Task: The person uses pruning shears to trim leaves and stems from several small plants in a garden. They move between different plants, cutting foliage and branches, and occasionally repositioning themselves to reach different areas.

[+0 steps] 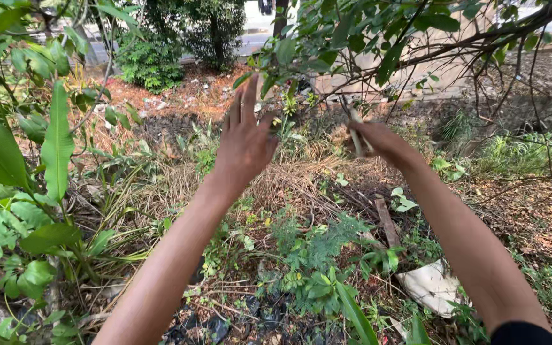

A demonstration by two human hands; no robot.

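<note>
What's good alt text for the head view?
Two bare arms reach up into a leafy branch: the left hand is open beside the leaves, the right hand grips pale-handled shears. Below lie weeds, dry grass and litter.

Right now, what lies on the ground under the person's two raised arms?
Under the left hand and right hand lie dry brown grass, small green ferny plants, a pale flat scrap and a brown wooden stick. The arms cover the ground directly beneath them.
</note>
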